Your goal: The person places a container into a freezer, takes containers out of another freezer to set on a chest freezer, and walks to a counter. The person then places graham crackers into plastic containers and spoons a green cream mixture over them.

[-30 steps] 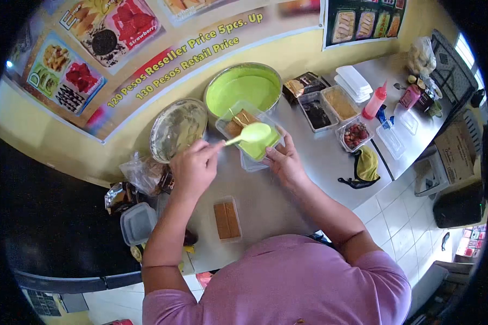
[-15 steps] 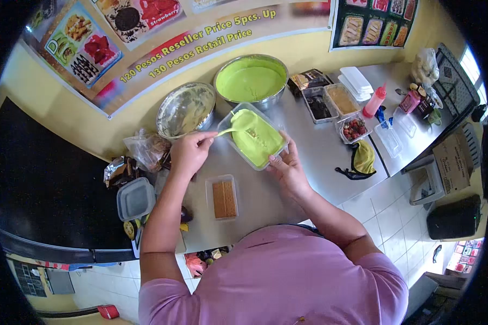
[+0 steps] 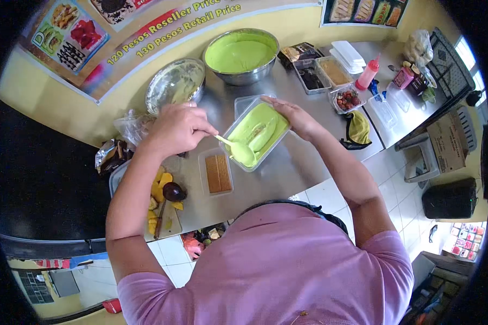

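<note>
In my left hand (image 3: 181,130) is the handle of a spoon (image 3: 243,154), gripped between the fingers. The spoon's bowl is coated in green cream and rests in the cream near the lower end of a clear plastic container (image 3: 271,150). My right hand (image 3: 297,116) grips that tilted container at its far right side, the fingers partly hidden. Streaks mark the green cream (image 3: 260,127) inside it. Just below, brown crackers (image 3: 218,174) lie flat in a second clear container (image 3: 202,173) on the steel table (image 3: 276,187).
A steel bowl (image 3: 244,77) of green cream stands at the back, beside a smeared steel bowl (image 3: 154,89). Strawberries (image 3: 348,99), a red squeeze bottle (image 3: 367,75) and a yellow-black face mask (image 3: 357,129) sit right. Cut mango (image 3: 158,189) lies left on a board.
The spoon has moved from the upper left of the cream to the container's lower end. My right hand has shifted up to the far edge. A clear container shows behind.
</note>
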`<act>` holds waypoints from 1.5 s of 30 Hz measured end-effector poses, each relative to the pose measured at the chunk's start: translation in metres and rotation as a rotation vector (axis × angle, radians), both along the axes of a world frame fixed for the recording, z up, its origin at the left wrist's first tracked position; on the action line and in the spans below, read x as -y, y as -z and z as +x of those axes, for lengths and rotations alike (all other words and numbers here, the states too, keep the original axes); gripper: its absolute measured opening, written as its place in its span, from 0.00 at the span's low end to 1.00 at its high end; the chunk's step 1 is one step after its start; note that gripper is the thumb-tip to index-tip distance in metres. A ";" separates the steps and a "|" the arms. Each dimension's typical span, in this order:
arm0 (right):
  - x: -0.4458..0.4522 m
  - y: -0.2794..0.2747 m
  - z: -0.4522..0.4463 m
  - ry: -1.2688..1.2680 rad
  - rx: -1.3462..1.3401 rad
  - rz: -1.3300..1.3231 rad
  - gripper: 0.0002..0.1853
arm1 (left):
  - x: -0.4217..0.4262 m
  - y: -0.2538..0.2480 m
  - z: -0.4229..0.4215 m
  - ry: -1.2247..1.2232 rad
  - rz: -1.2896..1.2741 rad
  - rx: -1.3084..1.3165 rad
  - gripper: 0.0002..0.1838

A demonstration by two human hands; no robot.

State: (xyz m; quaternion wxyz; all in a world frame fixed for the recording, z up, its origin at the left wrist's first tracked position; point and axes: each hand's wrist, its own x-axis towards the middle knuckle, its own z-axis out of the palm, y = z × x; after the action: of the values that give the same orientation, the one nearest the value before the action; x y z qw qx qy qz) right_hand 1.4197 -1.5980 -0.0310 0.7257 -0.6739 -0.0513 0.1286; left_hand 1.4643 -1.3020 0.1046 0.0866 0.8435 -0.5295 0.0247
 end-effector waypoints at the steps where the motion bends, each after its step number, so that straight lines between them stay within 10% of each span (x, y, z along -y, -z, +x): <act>1: -0.002 0.003 -0.004 0.022 -0.029 0.109 0.25 | -0.001 0.008 0.002 0.009 0.008 -0.023 0.07; 12: -0.051 0.042 -0.056 0.519 0.043 0.349 0.30 | 0.011 0.135 -0.026 -0.702 -0.640 -0.281 0.09; 17: -0.045 0.070 -0.065 0.587 -0.018 0.448 0.31 | 0.029 0.143 -0.031 -0.517 -0.634 -0.845 0.11; 19: -0.037 0.079 -0.075 0.629 -0.184 0.278 0.33 | 0.027 0.142 -0.009 -0.551 -0.758 -0.976 0.11; 20: -0.030 0.123 -0.079 0.693 0.136 -0.383 0.38 | 0.025 0.132 0.004 -0.577 -0.750 -0.970 0.11; 23: -0.042 0.093 -0.083 0.653 0.394 -0.778 0.34 | 0.025 0.103 0.052 -0.630 -0.721 -0.826 0.10; 25: -0.064 0.061 -0.065 0.132 -0.047 -0.508 0.20 | 0.035 0.091 0.096 -0.627 -0.770 -0.802 0.11; 28: -0.127 0.085 -0.026 -0.559 -0.088 -0.985 0.23 | 0.048 0.116 0.202 -0.629 -0.562 -0.504 0.13; 32: -0.161 0.212 0.000 -0.616 0.275 -0.840 0.25 | 0.085 0.116 0.277 -0.779 0.000 0.187 0.11; 36: -0.105 0.095 0.017 -0.404 -0.033 -0.509 0.16 | 0.112 0.141 0.313 -0.657 0.118 0.389 0.10; 41: -0.048 0.101 0.025 -0.017 0.059 -0.250 0.21 | 0.164 0.172 0.321 -0.712 0.083 0.082 0.09; 45: 0.007 0.072 0.029 0.103 -0.363 0.226 0.18 | 0.148 0.205 0.350 -0.706 -0.317 -0.337 0.11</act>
State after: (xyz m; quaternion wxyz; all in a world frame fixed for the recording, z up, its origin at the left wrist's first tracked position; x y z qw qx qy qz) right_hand 1.4483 -1.6048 -0.1035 0.7995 -0.5560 0.1006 0.2038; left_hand 1.8144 -1.4504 -0.1003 0.2867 0.9417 -0.1763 -0.0043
